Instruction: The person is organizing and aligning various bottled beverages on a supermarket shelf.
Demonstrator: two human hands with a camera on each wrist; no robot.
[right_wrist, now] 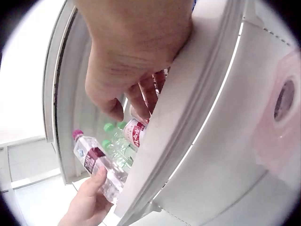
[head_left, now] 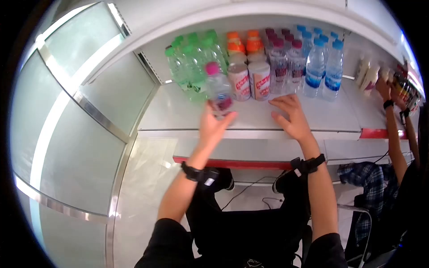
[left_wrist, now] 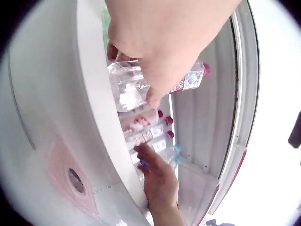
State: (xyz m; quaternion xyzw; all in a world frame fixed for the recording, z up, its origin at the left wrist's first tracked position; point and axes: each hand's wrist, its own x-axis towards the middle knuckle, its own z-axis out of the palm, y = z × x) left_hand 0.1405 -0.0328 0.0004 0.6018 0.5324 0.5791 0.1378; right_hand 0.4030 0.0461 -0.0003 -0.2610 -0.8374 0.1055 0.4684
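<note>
Two hands are working at a shelf [head_left: 170,111]: the left hand [head_left: 213,127] is gripping a pink-capped bottle [head_left: 217,89], fingers clamped round it, beside green bottles [head_left: 192,67]; the right hand [head_left: 290,117] is resting flat, fingers apart.

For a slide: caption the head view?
Left hand holds a pink-capped bottle; right hand rests on the shelf.

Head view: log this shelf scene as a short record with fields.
left hand: grips pink-capped bottle near its base
right hand: flat on shelf, fingers spread
behind held bottle: green-capped bottles
further right: orange-capped bottles, blue-capped bottles
far right: another person's hands at the shelf
</note>
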